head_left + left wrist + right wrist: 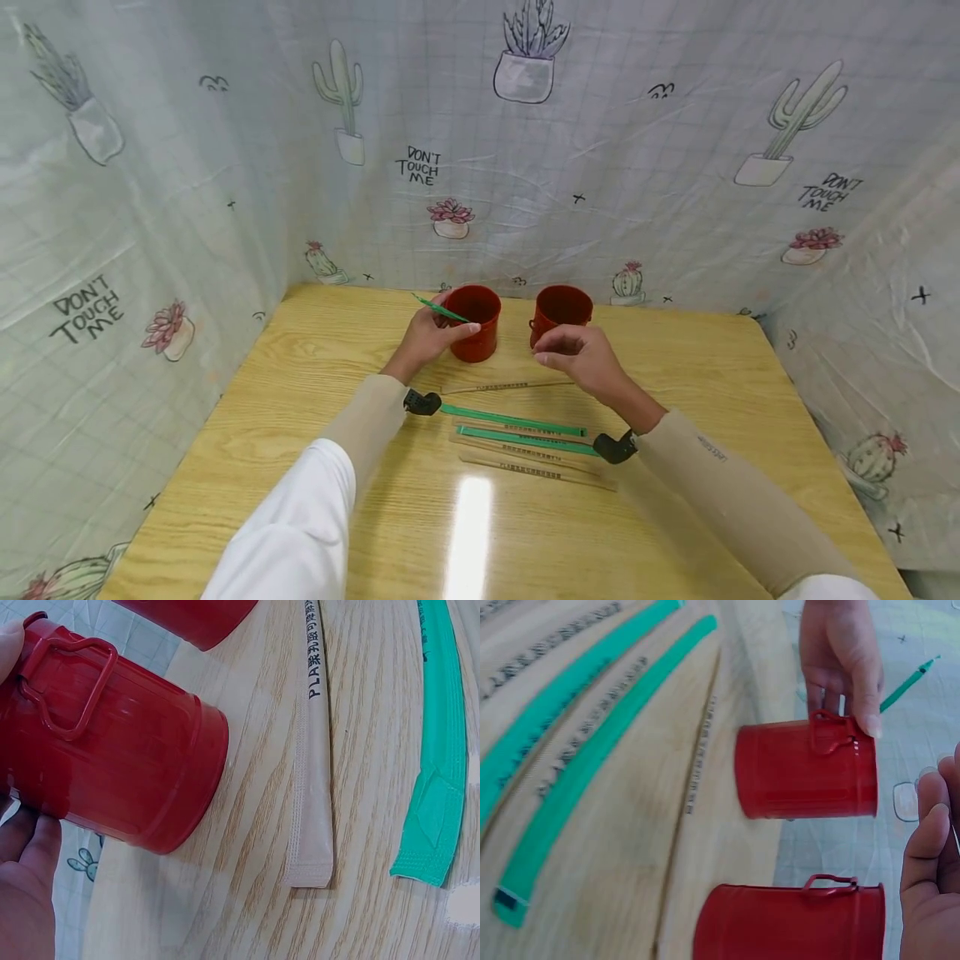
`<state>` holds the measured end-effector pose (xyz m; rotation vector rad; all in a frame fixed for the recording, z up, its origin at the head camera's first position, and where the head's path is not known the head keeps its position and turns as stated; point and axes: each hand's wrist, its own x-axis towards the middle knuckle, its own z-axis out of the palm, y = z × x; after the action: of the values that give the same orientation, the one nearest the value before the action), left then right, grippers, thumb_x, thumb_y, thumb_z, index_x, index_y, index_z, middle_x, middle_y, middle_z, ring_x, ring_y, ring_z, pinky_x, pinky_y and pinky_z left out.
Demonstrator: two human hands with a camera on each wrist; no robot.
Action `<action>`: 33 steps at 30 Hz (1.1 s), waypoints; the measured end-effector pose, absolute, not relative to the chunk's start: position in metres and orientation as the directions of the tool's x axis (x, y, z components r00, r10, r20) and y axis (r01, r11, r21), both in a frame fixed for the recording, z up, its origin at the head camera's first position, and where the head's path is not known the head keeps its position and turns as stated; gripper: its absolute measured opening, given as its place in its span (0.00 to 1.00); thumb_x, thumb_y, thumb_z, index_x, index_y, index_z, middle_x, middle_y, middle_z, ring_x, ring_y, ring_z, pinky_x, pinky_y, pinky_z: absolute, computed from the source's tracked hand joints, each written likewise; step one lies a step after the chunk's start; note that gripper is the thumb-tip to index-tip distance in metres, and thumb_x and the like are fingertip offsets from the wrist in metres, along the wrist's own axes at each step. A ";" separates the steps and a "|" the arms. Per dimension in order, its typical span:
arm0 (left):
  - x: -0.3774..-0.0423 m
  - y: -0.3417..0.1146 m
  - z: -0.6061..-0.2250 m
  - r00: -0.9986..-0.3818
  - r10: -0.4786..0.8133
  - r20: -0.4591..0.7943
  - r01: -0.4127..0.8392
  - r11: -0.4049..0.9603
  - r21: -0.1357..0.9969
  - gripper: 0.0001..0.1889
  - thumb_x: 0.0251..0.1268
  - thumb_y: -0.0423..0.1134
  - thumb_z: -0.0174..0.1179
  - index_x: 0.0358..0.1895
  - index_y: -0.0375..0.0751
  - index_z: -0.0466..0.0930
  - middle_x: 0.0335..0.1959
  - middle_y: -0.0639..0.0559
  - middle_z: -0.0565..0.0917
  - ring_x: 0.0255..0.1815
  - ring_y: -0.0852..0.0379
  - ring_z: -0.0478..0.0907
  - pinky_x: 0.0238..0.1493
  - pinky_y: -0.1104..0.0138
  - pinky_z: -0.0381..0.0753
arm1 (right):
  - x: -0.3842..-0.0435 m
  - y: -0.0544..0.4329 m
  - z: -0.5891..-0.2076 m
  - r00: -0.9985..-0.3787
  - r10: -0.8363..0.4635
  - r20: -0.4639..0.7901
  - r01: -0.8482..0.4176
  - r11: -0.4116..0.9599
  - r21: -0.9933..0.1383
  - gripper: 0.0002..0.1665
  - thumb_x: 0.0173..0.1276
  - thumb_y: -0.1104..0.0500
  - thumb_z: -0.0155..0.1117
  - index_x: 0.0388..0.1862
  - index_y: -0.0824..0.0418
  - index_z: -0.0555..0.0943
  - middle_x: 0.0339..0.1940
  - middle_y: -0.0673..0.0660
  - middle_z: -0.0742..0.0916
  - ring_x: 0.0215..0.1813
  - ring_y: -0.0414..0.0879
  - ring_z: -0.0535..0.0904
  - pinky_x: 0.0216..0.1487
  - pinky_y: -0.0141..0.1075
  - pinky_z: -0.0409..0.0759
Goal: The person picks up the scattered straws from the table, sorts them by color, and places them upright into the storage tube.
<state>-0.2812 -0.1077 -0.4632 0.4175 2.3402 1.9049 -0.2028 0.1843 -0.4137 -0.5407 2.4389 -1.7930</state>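
Observation:
My left hand (431, 340) grips the left red bucket (483, 337) at its rim, thumb on the near side. A green paper-wrapped straw (438, 308) slants out up and left by this hand; I cannot tell if the bucket or the hand carries it. In the left wrist view, the bucket (135, 750) with its wire handle sits between thumb and fingers. Just in front of the right red bucket (562, 307) hovers my right hand (585, 358), fingers loosely curled with the thumb near the index finger. Nothing shows between them.
Several wrapped straws lie crosswise on the wooden table (300, 467) in front of the buckets, among them a brown straw (506, 386) and a green straw (517, 418). A printed cloth (480, 183) hangs behind the table.

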 end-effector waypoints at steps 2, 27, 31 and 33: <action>-0.281 -0.107 -0.464 -0.958 0.270 0.095 0.150 0.191 0.970 0.35 0.67 0.42 0.73 0.76 0.46 0.70 0.70 0.45 0.78 0.72 0.44 0.76 0.74 0.47 0.77 | -0.197 0.188 -0.417 -0.936 -0.320 0.145 -0.234 0.261 -0.937 0.07 0.69 0.68 0.71 0.45 0.69 0.87 0.45 0.70 0.90 0.41 0.37 0.87 0.44 0.29 0.87; -0.285 -0.104 -0.465 -0.961 0.268 0.076 0.132 0.196 0.972 0.37 0.67 0.45 0.73 0.78 0.49 0.68 0.72 0.48 0.78 0.73 0.47 0.75 0.73 0.49 0.78 | -0.167 0.232 -0.477 -0.954 -0.300 0.002 -0.107 0.334 -0.936 0.09 0.68 0.68 0.72 0.45 0.69 0.88 0.45 0.69 0.90 0.43 0.48 0.89 0.44 0.29 0.87; -0.284 -0.104 -0.463 -0.961 0.265 0.076 0.132 0.202 0.970 0.37 0.68 0.44 0.72 0.78 0.49 0.68 0.72 0.46 0.78 0.74 0.46 0.75 0.73 0.49 0.77 | -0.167 0.234 -0.489 -0.955 -0.296 -0.017 -0.093 0.353 -0.931 0.09 0.68 0.67 0.73 0.45 0.70 0.88 0.43 0.67 0.91 0.42 0.46 0.88 0.43 0.29 0.87; -0.284 -0.104 -0.462 -0.960 0.267 0.086 0.139 0.187 0.972 0.35 0.68 0.43 0.72 0.76 0.48 0.69 0.71 0.46 0.78 0.74 0.45 0.75 0.74 0.47 0.77 | -0.168 0.234 -0.494 -0.954 -0.301 -0.022 -0.092 0.360 -0.928 0.09 0.68 0.66 0.73 0.45 0.69 0.88 0.42 0.66 0.91 0.40 0.43 0.86 0.42 0.29 0.86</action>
<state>-0.2842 -0.1042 -0.4623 0.4026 2.3393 1.8975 -0.1679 0.2342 -0.4939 -0.3556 2.4298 -1.6401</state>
